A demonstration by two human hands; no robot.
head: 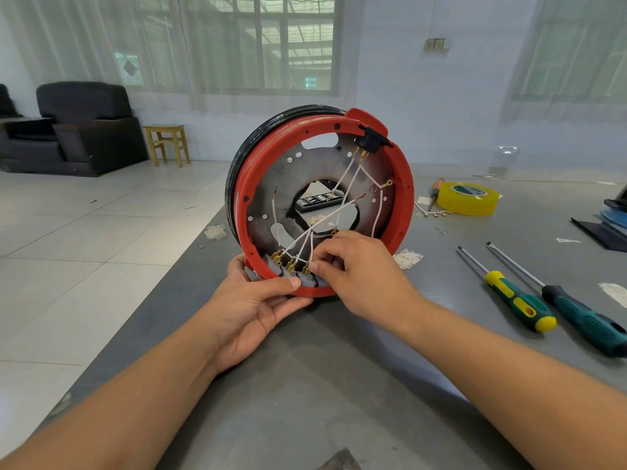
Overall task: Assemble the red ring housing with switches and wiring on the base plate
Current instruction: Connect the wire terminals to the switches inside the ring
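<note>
We had the red ring housing (pixel 403 198) standing on edge on the grey table (pixel 305 385). Our left hand (pixel 258 300) gripped its bottom rim, thumb on top, while our right hand (pixel 353 266) pinched a white wire (pixel 307 244) at the grey switches (pixel 288 274).

Grey surface (pixel 305 385), red ring housing (pixel 405 212) standing on edge, two screwdrivers (pixel 519 300) right, yellow tape roll (pixel 466 198) far right
</note>
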